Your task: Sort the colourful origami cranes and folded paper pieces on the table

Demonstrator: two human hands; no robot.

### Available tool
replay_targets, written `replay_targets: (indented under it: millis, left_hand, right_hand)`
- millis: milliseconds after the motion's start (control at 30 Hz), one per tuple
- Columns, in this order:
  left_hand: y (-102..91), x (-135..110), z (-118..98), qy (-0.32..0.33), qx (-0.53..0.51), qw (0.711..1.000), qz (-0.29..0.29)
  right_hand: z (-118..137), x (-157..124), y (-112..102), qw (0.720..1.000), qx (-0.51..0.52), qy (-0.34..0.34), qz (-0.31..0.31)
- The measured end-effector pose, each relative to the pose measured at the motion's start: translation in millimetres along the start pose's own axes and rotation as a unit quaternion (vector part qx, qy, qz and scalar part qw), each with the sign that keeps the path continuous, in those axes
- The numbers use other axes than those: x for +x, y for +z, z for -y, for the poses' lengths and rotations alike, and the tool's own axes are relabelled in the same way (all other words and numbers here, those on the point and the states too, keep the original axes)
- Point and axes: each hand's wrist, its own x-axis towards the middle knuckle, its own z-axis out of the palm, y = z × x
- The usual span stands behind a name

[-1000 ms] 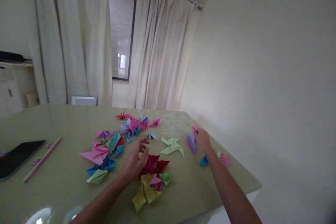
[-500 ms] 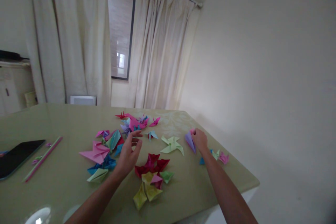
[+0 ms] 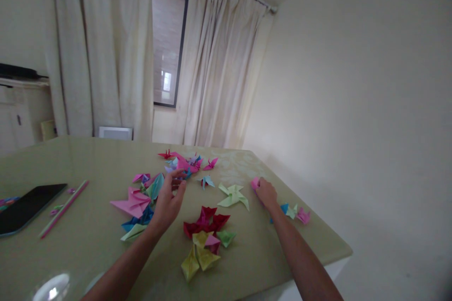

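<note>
My left hand (image 3: 171, 197) hovers by a pile of folded paper pieces, fingers loosely curved and apart, holding nothing. Beside it lie a pink origami piece (image 3: 133, 203), a blue one (image 3: 139, 217) and a pale green one (image 3: 134, 232). My right hand (image 3: 266, 193) is closed on a pink and purple folded paper piece (image 3: 255, 183) near the table's right side; most of that piece is hidden by the fingers. Between my hands sits a pale green pinwheel-like origami (image 3: 233, 195). Closer to me are a red origami flower (image 3: 205, 222) and a yellow one (image 3: 201, 256).
Origami cranes in pink and red (image 3: 185, 162) lie farther back on the table (image 3: 84, 160). Small paper pieces (image 3: 292, 211) rest right of my right forearm. A phone (image 3: 33, 207) and a pink-green stick (image 3: 65, 209) lie at left. A wall borders the right side.
My left hand has shifted slightly left and up. My right hand now covers more of the pink and purple piece. The view has shifted a little.
</note>
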Motion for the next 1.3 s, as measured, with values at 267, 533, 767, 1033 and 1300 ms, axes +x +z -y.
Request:
replay_targets:
  millis: [267,533,767,1033,1300]
  left_hand:
    - [-47.5,32,9,0.030,0.215,0.975,-0.049]
    - [-34.8,14,16,0.184,0.377,0.903,0.091]
    - [-22.6,5,13,0.185,0.321,0.921,0.120]
    - [-10.7,-3,17,0.107,0.209,0.955,0.182]
    - [-25.0,13,19,0.060,0.236,0.966,0.083]
  right_hand:
    - [58,2,-1,0.976,0.112,-0.172,-0.068]
    - [170,-1,32,0.908,0.205,-0.361,0.061]
    - [153,-12,16,0.909,0.293,-0.296,0.007]
    - [103,-51,5,0.769,0.562,-0.222,0.210]
    - [79,-72,0,0.750,0.635,-0.158,0.099]
